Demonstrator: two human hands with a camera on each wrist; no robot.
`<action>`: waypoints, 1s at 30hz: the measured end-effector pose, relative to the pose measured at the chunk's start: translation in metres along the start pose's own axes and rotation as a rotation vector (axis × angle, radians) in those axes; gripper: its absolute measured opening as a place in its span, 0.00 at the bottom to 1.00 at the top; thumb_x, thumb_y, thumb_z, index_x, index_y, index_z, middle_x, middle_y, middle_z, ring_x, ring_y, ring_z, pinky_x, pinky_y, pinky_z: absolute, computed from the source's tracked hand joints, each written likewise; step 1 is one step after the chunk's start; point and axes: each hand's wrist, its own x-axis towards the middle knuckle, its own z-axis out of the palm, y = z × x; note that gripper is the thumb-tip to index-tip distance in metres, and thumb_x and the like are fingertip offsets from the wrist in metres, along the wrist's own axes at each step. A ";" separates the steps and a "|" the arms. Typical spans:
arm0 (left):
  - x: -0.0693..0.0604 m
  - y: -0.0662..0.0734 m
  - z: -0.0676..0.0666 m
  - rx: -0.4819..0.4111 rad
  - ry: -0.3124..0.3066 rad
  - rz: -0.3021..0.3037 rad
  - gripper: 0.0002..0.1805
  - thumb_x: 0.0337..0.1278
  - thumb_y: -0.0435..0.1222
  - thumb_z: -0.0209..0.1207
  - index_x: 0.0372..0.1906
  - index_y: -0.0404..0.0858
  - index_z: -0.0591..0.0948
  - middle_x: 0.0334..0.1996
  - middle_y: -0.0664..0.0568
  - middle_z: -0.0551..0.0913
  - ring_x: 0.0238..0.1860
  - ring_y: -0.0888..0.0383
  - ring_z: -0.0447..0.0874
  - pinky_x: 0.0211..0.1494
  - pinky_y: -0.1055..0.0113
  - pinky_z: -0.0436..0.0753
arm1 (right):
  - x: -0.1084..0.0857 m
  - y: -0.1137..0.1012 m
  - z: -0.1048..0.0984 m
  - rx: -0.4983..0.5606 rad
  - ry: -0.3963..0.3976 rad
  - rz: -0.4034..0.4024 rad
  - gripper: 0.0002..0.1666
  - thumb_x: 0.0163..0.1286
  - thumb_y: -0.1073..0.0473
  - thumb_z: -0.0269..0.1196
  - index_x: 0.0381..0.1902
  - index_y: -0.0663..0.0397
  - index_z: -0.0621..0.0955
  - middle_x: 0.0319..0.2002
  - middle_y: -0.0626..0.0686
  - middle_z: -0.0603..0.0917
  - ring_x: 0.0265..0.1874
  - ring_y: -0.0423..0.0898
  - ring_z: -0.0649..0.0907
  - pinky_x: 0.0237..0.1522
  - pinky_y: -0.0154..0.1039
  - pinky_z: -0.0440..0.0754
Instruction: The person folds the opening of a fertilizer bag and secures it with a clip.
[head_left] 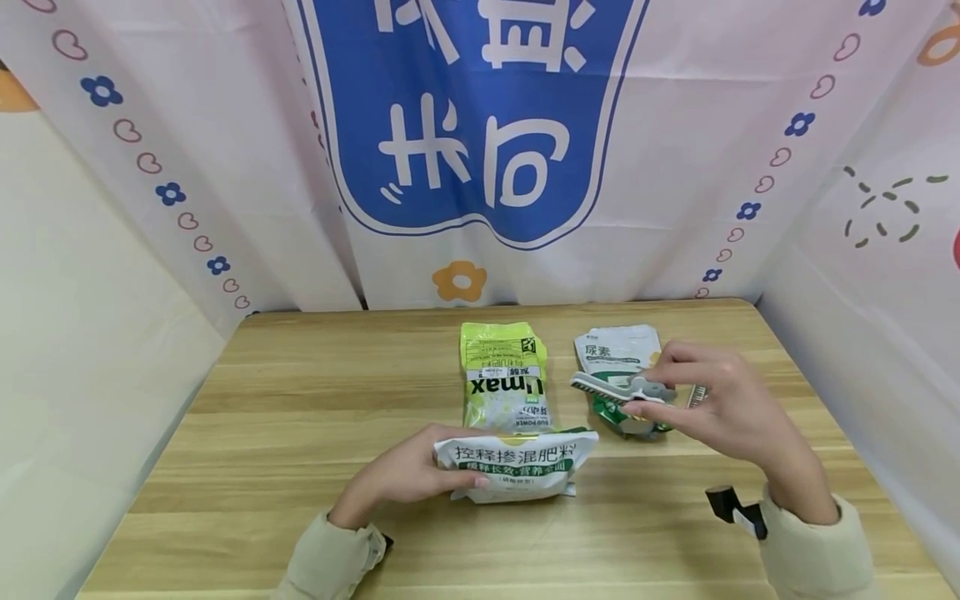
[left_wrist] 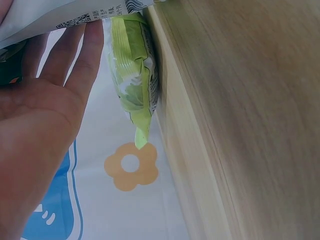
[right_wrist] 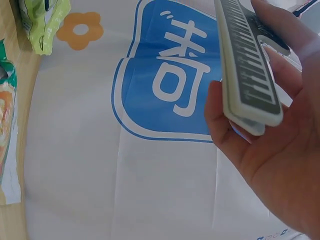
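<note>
My left hand (head_left: 420,468) grips the left side of a white fertilizer bag (head_left: 517,492) with green and black lettering, thumb in front and fingers behind. The bag stands tilted near the middle of the table, its top edge up. In the left wrist view, the fingers lie against this bag (left_wrist: 65,15). Over to the right, my right hand (head_left: 727,408) pinches a grey bag clip (head_left: 609,388) by its handles, above another bag. A piano-key pattern runs along the clip (right_wrist: 250,70) in the right wrist view.
Behind the held bag lies a lime-green fertilizer bag (head_left: 501,350). A white and green bag (head_left: 617,340) lies beneath the right hand. Beside that bag, a small striped item (head_left: 698,393) is partly hidden by the hand. A printed curtain (head_left: 525,275) hangs behind the wooden table (head_left: 315,375).
</note>
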 end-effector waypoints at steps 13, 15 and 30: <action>0.001 -0.002 0.000 0.005 0.001 0.005 0.29 0.65 0.41 0.71 0.70 0.44 0.80 0.60 0.50 0.89 0.55 0.64 0.89 0.58 0.69 0.86 | 0.009 -0.008 0.013 0.033 -0.081 -0.019 0.16 0.51 0.61 0.83 0.38 0.42 0.92 0.31 0.37 0.78 0.30 0.31 0.74 0.30 0.21 0.68; 0.001 -0.002 0.000 0.011 0.003 0.008 0.29 0.65 0.41 0.71 0.70 0.45 0.80 0.60 0.50 0.89 0.55 0.64 0.89 0.58 0.69 0.86 | 0.010 -0.009 0.014 0.042 -0.086 -0.033 0.16 0.52 0.61 0.82 0.39 0.41 0.92 0.31 0.37 0.78 0.30 0.30 0.74 0.30 0.21 0.69; 0.002 -0.003 0.001 0.003 -0.006 0.026 0.28 0.67 0.41 0.70 0.70 0.46 0.79 0.61 0.51 0.88 0.58 0.63 0.88 0.61 0.70 0.85 | 0.025 -0.023 0.029 0.029 -0.137 -0.171 0.07 0.63 0.54 0.78 0.38 0.45 0.90 0.35 0.37 0.82 0.30 0.31 0.76 0.35 0.22 0.75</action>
